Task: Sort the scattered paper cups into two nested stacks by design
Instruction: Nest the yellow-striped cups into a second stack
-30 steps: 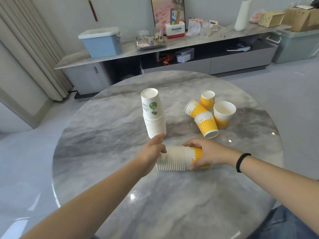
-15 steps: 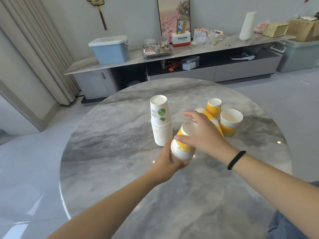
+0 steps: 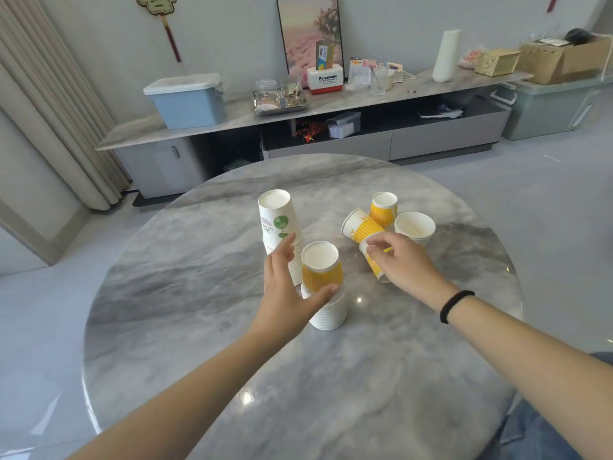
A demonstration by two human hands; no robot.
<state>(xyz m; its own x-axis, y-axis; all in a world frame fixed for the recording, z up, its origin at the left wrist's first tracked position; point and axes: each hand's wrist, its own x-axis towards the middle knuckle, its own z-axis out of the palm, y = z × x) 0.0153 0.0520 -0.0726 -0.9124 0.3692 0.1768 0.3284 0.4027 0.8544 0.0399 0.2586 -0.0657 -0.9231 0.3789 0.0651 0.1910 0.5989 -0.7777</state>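
Observation:
A nested stack of yellow-striped cups (image 3: pixel 323 287) stands upside down near the middle of the round marble table (image 3: pixel 199 293). My left hand (image 3: pixel 285 287) rests against its left side, thumb across its front, fingers spread. Just behind it stands a taller upside-down stack of white cups with a green tree print (image 3: pixel 277 220). To the right, my right hand (image 3: pixel 398 260) closes its fingers on a loose yellow cup (image 3: pixel 374 265) lying on the table. Three more yellow cups sit behind: one tipped (image 3: pixel 360 225), one upside down (image 3: pixel 384 207), one upright (image 3: pixel 414 227).
The table's rim curves close to my body at the bottom of the view. Beyond the table stands a long low cabinet (image 3: pixel 298 117) with a blue lidded bin (image 3: pixel 187 99), a tray and small items. Grey floor surrounds the table.
The yellow stack went from lying on its side to standing upside down on the table. My right hand let go of it and moved right onto a loose yellow cup.

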